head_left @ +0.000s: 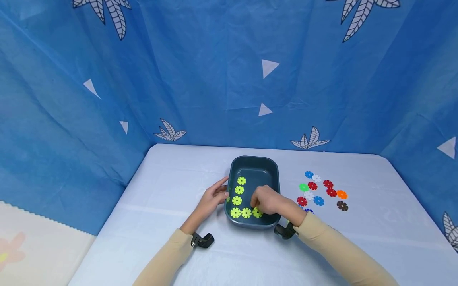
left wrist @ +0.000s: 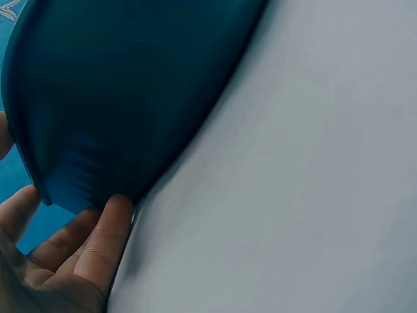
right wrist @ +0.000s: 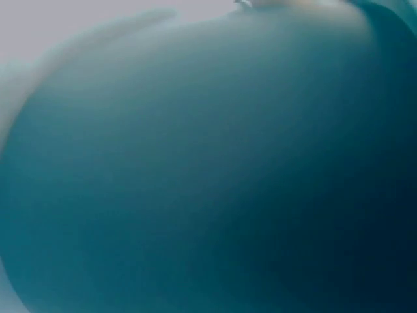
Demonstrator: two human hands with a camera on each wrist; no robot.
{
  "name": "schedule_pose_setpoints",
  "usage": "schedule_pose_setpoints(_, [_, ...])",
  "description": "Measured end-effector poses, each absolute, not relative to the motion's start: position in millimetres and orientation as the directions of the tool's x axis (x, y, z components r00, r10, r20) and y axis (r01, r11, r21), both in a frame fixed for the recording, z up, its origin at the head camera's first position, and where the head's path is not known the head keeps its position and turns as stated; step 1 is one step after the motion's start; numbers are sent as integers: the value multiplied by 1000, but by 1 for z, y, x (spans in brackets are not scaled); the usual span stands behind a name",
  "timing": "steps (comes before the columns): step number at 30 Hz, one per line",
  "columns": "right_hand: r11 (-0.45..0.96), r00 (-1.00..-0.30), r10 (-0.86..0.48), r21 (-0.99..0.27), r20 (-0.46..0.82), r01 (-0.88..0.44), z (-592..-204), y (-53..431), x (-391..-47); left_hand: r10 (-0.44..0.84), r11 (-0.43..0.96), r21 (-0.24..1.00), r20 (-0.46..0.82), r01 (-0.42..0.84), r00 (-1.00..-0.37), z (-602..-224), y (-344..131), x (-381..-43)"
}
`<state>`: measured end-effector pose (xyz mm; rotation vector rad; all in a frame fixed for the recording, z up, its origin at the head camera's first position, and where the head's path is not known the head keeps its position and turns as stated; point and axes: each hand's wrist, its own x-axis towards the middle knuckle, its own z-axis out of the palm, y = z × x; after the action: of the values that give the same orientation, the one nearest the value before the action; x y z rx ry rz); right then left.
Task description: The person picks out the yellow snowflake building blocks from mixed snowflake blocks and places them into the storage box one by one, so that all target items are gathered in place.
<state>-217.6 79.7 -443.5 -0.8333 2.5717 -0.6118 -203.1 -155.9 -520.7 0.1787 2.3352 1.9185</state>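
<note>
A dark teal plastic tray (head_left: 266, 163) stands on the table. Several yellow snowflake discs (head_left: 237, 200) form a column along its left side and a row along its near side. My left hand (head_left: 209, 200) rests at the tray's left side; in the left wrist view its fairly straight fingers (left wrist: 107, 244) touch the outer wall and rim. Inside the tray, my right hand (head_left: 268, 198) reaches down with curled fingers and pinches the yellow disc (head_left: 257, 213) at the right end of the row. Its fingertips are partly hidden. Only the tray's blurred wall (right wrist: 195, 143) fills most of the right wrist view.
Right of the tray lie loose snowflake discs in red (head_left: 312, 185), blue (head_left: 319, 200), white, green (head_left: 303, 187), orange (head_left: 342, 194) and brown (head_left: 342, 205). Some are partly hidden near my right forearm. A white cloth (head_left: 171, 178) covers the table, and a blue curtain (head_left: 214, 87) hangs behind.
</note>
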Motion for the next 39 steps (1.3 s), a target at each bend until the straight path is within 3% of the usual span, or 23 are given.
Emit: schedule_pose_setpoints(39, [700,-767,-627,-532,-136,-477,-435,87,-217,173,202,979,-5,31,-985,-523,-156,-205])
